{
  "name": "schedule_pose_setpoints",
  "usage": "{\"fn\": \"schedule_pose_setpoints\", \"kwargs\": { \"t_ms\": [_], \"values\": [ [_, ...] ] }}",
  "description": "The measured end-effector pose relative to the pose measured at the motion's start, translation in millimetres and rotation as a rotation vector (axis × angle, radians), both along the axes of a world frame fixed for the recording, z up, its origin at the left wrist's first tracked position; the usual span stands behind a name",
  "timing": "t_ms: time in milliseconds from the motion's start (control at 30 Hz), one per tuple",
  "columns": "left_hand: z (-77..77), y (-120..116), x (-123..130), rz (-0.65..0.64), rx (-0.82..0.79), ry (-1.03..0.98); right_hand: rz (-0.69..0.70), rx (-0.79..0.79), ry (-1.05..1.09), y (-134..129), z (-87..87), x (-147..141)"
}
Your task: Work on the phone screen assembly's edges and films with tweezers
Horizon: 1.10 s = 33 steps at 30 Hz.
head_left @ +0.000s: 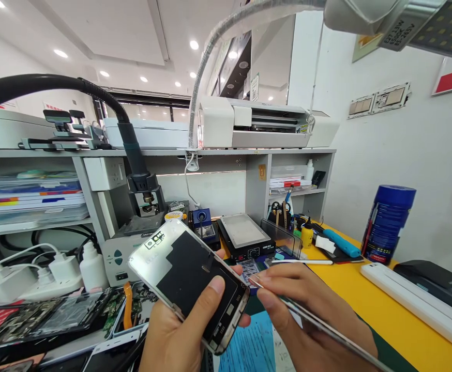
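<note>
A phone part, silver at its upper end with black film over much of its face, lies tilted in my left hand. The thumb presses on the black face and the other fingers wrap behind the far edge. My right hand pinches a thin metal tool, which looks like tweezers. The tool's tip is close to the lower right corner of the phone part; whether it touches cannot be made out. Blue paper lies beneath the hands.
Phone boards and cables lie at left beside a white bottle. A heating plate stands behind the hands. At right are a blue canister and a long white device. A lamp arm arches overhead.
</note>
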<state>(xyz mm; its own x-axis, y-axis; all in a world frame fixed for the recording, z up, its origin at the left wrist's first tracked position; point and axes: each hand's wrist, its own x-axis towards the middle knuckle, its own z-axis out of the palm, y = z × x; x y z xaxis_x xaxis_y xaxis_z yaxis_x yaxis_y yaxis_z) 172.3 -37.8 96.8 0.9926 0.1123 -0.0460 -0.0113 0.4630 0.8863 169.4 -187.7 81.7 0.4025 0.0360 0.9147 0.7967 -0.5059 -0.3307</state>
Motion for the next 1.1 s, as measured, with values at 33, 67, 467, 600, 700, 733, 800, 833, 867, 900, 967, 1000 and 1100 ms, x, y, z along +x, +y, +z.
{"fn": "schedule_pose_setpoints", "kwargs": {
  "t_ms": [33,67,467,600,700,733,800,833,867,900,967,1000,1100],
  "values": [
    [-1.4,1,2,0.002,0.02,0.01,-0.01,0.032,0.028,0,1.3,1],
    [-2.9,3,3,0.004,0.043,0.017,-0.006,0.074,0.071,1,2.1,3],
    [-5.9,12,11,-0.12,0.314,0.038,0.411,-0.025,0.933,-12,9.7,28],
    [-6.4,12,11,-0.178,0.378,0.021,0.385,-0.041,1.021,-11,15.7,30],
    [-8.8,11,13,-0.203,0.43,-0.014,0.389,-0.05,1.079,-11,15.5,31],
    [-9.0,11,13,-0.207,0.444,-0.02,0.388,-0.046,1.09,-11,14.5,31],
    [-8.1,9,12,-0.209,0.454,-0.022,0.383,-0.048,1.112,-10,11.7,32],
    [-7.2,8,11,-0.205,0.457,-0.02,0.38,-0.049,1.121,-10,9.8,33],
    [-6.2,7,11,-0.201,0.464,-0.02,0.377,-0.049,1.131,-10,7.8,33],
    [-5.2,6,10,-0.198,0.477,-0.027,0.372,-0.049,1.139,-9,5.5,34],
    [-3.8,5,8,-0.194,0.515,-0.046,0.352,-0.04,1.145,-8,0.8,34],
    [-3.4,5,8,-0.191,0.542,-0.046,0.337,-0.035,1.141,-7,-1.3,34],
    [-3.4,5,7,-0.181,0.606,-0.025,0.288,-0.031,1.109,-6,-5.2,33]
  ]
}}
